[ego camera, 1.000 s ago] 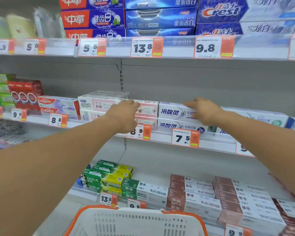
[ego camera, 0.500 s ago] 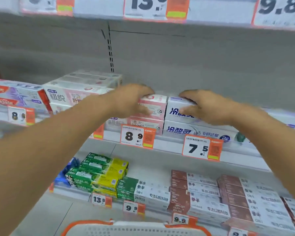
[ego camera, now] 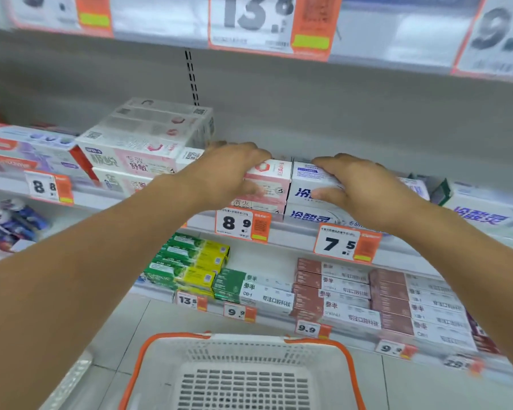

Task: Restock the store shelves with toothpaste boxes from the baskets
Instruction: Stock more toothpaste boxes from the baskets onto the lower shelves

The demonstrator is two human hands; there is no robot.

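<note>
My left hand [ego camera: 231, 170] gripped pink toothpaste box [ego camera: 274, 180] on middle shelf [ego camera: 290, 232]; right hand [ego camera: 365, 190] clasped adjacent blue-white box [ego camera: 307, 177]. Basket [ego camera: 243, 371] sat below.

Pink-and-white toothpaste box [ego camera: 274, 184], blue-lettered white box [ego camera: 310, 184], orange-rimmed white basket [ego camera: 246, 350]

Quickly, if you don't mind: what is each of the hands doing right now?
Left hand: fingers curled over the top pink toothpaste box, gripping it.
Right hand: fingers over, thumb on the front of the top blue-and-white toothpaste box, gripping it.
</note>
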